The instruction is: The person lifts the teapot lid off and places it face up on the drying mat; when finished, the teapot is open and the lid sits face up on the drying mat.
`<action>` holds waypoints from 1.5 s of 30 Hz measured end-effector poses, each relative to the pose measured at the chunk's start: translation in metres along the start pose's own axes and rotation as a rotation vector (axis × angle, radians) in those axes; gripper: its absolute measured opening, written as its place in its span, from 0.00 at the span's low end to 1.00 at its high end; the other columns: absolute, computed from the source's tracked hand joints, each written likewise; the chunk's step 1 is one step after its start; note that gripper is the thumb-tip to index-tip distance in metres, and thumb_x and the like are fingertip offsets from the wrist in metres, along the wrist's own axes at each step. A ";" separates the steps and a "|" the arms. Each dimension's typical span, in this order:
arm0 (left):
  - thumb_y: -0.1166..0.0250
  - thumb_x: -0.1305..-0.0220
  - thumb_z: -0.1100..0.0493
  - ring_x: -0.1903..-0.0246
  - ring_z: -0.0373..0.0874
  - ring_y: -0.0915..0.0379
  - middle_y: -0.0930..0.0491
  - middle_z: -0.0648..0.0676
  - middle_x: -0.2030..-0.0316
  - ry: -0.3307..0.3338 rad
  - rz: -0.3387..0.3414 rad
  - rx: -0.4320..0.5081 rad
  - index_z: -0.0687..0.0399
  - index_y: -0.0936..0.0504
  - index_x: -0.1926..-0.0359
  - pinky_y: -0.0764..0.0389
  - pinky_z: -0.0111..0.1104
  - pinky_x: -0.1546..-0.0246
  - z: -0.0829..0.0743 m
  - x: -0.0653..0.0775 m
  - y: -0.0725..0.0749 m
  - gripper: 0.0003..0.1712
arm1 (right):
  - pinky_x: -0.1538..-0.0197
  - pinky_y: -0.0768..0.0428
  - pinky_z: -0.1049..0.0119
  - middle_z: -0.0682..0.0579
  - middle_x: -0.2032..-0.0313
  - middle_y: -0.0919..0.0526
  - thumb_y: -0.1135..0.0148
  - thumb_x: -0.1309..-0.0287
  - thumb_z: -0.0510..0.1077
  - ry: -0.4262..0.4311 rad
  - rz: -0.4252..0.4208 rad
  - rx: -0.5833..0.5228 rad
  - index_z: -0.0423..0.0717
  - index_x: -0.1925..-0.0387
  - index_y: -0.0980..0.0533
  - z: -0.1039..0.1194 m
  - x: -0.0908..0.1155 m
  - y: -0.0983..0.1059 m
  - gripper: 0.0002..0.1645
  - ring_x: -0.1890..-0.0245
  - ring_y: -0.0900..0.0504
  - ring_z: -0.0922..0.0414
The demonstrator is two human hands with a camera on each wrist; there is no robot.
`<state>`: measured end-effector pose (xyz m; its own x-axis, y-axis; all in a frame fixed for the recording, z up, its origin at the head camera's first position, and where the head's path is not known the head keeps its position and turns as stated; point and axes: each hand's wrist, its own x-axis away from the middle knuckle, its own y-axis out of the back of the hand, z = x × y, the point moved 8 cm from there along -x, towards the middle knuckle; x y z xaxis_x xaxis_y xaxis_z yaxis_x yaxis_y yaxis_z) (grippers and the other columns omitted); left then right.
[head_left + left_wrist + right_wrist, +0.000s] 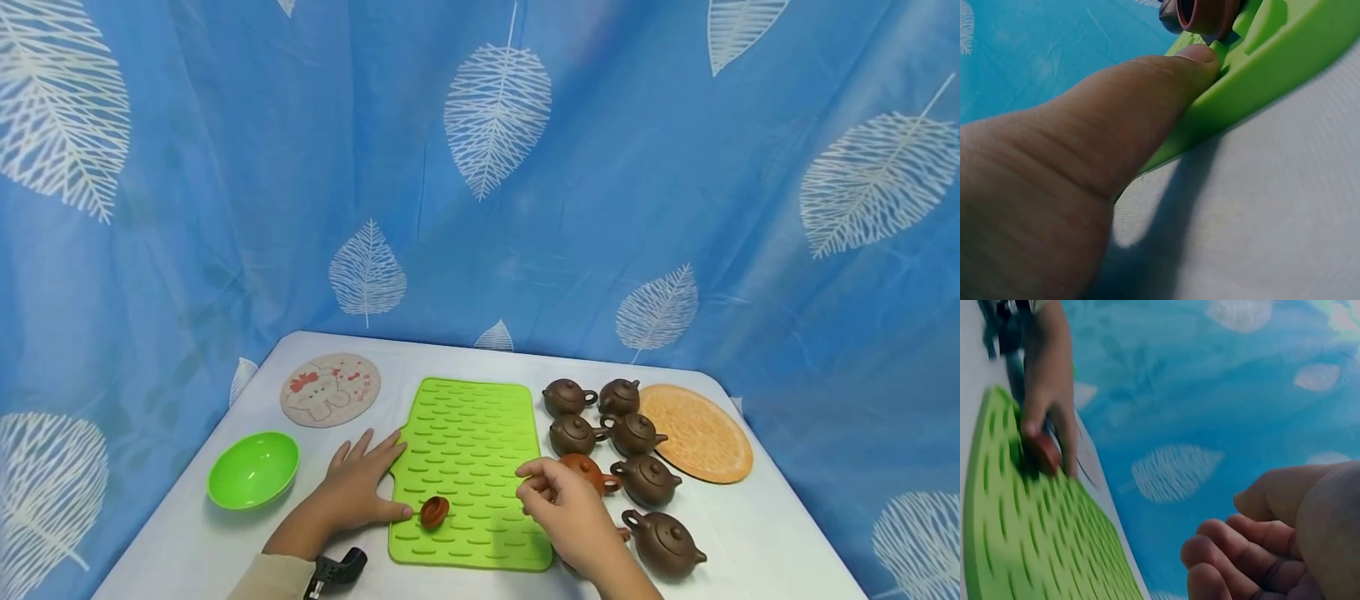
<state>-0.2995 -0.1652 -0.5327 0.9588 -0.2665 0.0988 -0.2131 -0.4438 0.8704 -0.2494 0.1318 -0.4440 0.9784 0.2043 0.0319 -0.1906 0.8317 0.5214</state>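
My left hand (363,487) rests with spread fingers along the left edge of a green ridged mat (465,467). Close to its thumb (1166,81), on the mat, sits a small red-brown clay piece (434,512), like a tiny cup or upturned lid. My right hand (566,508) is over the mat's right edge, fingers (1235,550) loosely curled, holding nothing. Partly behind it stands an orange-red teapot (579,463); another reddish one is mostly hidden under the hand. Several dark brown teapots (647,481) stand to the right.
A green bowl (253,471) stands at the left, with a round rabbit-print mat (330,390) behind it. An orange-patterned round mat (697,433) lies at the right beside the teapots. A blue leaf-print curtain (480,250) hangs behind the white table (757,533).
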 end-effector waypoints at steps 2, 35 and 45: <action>0.23 0.58 0.22 0.18 0.68 0.61 0.44 0.49 0.18 0.002 0.003 0.001 0.45 0.32 0.21 0.64 0.68 0.23 0.000 0.001 -0.001 0.66 | 0.65 0.18 0.68 0.53 0.64 0.13 0.32 0.32 0.45 -0.037 -0.062 0.032 0.51 0.51 0.17 -0.008 0.005 0.015 0.10 0.67 0.16 0.59; 0.23 0.58 0.21 0.18 0.67 0.62 0.44 0.49 0.18 -0.008 0.003 0.012 0.45 0.32 0.21 0.65 0.67 0.23 0.002 0.000 -0.005 0.66 | 0.63 0.16 0.54 0.48 0.56 0.15 0.27 0.38 0.52 -0.332 -0.136 0.568 0.37 0.42 0.19 -0.126 0.051 0.153 0.29 0.62 0.18 0.56; 0.23 0.58 0.22 0.18 0.68 0.61 0.44 0.49 0.18 -0.009 -0.012 0.003 0.46 0.32 0.21 0.64 0.68 0.23 0.003 0.000 -0.003 0.66 | 0.62 0.16 0.56 0.49 0.57 0.16 0.26 0.38 0.51 -0.319 -0.100 0.589 0.40 0.46 0.16 -0.143 0.051 0.149 0.24 0.62 0.19 0.57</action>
<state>-0.2997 -0.1666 -0.5366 0.9595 -0.2687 0.0846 -0.2026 -0.4493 0.8701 -0.2391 0.3400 -0.4869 0.9819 -0.0970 0.1625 -0.1111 0.4000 0.9098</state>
